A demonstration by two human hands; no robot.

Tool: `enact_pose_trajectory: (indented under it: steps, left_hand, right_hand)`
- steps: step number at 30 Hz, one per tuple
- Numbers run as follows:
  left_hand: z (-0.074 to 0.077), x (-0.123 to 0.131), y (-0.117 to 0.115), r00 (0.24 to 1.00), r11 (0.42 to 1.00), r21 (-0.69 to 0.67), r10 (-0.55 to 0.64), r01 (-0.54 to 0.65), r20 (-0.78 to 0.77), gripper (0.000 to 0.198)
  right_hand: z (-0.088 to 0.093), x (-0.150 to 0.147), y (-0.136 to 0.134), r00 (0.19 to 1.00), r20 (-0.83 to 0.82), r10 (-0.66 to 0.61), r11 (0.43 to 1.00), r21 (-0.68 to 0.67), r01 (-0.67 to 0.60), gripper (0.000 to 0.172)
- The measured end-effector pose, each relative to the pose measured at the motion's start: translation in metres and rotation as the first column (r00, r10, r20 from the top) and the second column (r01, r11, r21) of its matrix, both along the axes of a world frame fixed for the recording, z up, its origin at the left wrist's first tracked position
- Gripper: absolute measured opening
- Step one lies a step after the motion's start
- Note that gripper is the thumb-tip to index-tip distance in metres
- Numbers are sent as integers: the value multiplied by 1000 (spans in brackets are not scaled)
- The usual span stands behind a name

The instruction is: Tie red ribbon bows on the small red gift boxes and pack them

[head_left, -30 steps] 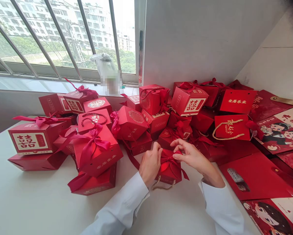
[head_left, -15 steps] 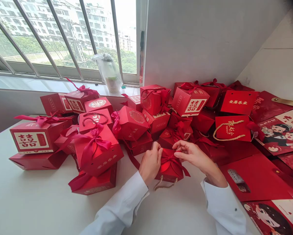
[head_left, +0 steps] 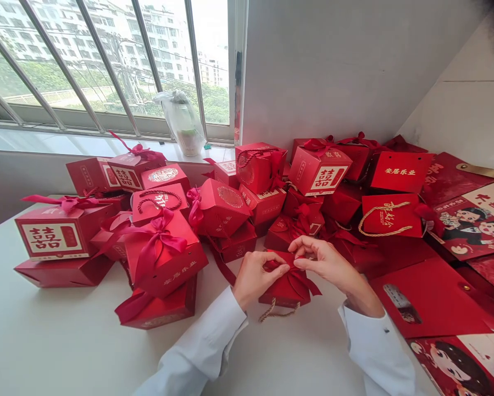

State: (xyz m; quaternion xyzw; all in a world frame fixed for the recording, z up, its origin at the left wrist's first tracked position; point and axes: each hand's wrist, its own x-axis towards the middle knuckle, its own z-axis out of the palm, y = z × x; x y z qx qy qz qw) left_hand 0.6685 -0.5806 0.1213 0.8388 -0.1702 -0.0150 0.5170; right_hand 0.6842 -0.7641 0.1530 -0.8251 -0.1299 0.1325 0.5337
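A small red box (head_left: 286,291) stands on the white table, with a red ribbon (head_left: 296,279) on its top and a gold rope handle (head_left: 278,314) hanging at its near side. My left hand (head_left: 257,276) is at the box's upper left, thumb and forefinger pinched at the ribbon near the middle. From the right, my right hand (head_left: 327,267) pinches ribbon above the box, its thumb and forefinger close together. The fingertips of both hands are near each other, and they partly hide the ribbon's knot.
Many red gift boxes (head_left: 162,247) with ribbons are piled behind and to the left on the white table (head_left: 65,341). Flat red bags (head_left: 432,297) lie at the right. A plastic-wrapped cup (head_left: 184,124) stands on the sill by a barred window.
My left hand's thumb and forefinger have moved right, from the box's left edge to the middle of the ribbon. My right hand has stayed almost in place.
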Motion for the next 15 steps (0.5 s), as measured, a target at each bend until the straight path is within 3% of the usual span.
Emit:
enact_pose_trajectory:
  steps: [10,15]
  left_hand:
    - [10,0,7,997,991,101,-83,83,-9,15]
    - [10,4,12,993,991,82,-103,107,-49,15]
  right_hand:
    - [-4,0,-1,998,-63,19,997,78,-14,27]
    - [-6,2,-3,994,-106,39,994,106,-28,24]
